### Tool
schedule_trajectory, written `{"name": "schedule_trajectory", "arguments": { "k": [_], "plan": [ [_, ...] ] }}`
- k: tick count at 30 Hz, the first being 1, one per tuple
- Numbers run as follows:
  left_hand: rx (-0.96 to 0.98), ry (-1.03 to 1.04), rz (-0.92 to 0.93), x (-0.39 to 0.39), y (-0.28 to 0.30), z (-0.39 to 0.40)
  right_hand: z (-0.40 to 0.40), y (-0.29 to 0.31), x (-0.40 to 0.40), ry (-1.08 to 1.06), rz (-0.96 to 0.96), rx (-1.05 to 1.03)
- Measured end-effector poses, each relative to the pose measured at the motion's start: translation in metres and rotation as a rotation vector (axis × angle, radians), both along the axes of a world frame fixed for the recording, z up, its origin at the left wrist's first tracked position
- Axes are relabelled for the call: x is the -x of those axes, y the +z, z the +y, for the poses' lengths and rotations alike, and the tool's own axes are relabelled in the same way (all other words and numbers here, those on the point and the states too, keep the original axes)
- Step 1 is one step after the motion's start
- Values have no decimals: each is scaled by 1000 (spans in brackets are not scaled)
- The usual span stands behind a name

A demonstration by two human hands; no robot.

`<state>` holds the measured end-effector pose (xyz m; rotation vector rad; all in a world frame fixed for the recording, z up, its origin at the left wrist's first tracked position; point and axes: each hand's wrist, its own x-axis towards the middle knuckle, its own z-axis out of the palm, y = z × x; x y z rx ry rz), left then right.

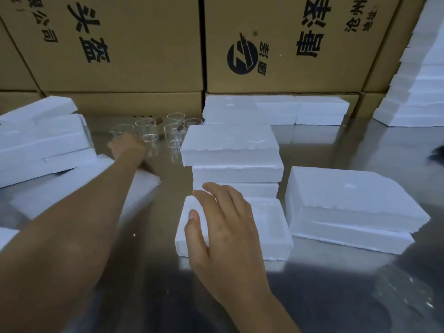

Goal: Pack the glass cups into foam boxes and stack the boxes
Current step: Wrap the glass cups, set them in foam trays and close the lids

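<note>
Several clear glass cups (pixel 174 137) stand in a cluster at the back of the steel table. My left hand (pixel 128 147) reaches to the leftmost cup (pixel 122 131) and hides its lower part. The hand is blurred and its fingers are hidden. My right hand (pixel 223 227) lies flat with straight fingers over the left side of a low white foam box (pixel 271 227) near me. Right behind that box rises a stack of closed foam boxes (pixel 230 145).
More foam boxes sit in a pile at the right (pixel 348 203), a heap at the left (pixel 43 145) and a row at the back (pixel 276 109). A tall foam stack (pixel 422 92) stands far right. Big cardboard cartons (pixel 144 44) wall off the table's (pixel 336 284) rear.
</note>
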<state>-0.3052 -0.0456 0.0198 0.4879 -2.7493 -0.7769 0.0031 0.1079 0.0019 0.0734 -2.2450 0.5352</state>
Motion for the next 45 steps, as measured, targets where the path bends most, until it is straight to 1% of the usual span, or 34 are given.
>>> {"name": "schedule_trajectory", "arguments": {
  "k": [6,11,13,15,18,21,24,29,31,32,35,37,39,41,43,45],
  "plan": [
    [-98,-28,332,-40,4,8,0,4,-2,14,-52,30],
    [-219,-19,559,-88,36,18,2,4,-3,9,-94,63],
    [-265,-26,640,-112,52,20,4,4,-4,42,-125,97],
    [-330,-76,733,-141,67,24,7,5,-4,66,-129,122],
    [-434,-221,814,-193,82,35,11,9,-7,76,-54,180],
    [-481,-410,816,-245,83,54,14,14,-15,67,-13,325],
    [-494,-598,793,-292,76,74,18,19,-25,128,-45,538],
    [-491,-813,650,-323,58,98,32,26,-26,258,-23,890],
    [-509,-881,608,-321,51,99,35,27,-26,339,-36,1086],
    [-493,-895,608,-318,46,98,37,27,-27,390,-71,1206],
    [-363,-877,643,-306,28,87,43,34,-29,622,-221,1661],
    [-322,-881,612,-297,20,80,49,35,-30,787,-265,1835],
    [-295,-890,578,-290,17,73,49,33,-31,916,-278,1901],
    [-322,-903,532,-287,17,70,45,31,-31,984,-307,1911],
    [-381,-881,506,-287,17,68,40,31,-32,992,-342,1888],
    [-445,-854,489,-286,15,66,37,32,-32,930,-380,1814]
  ]
}}
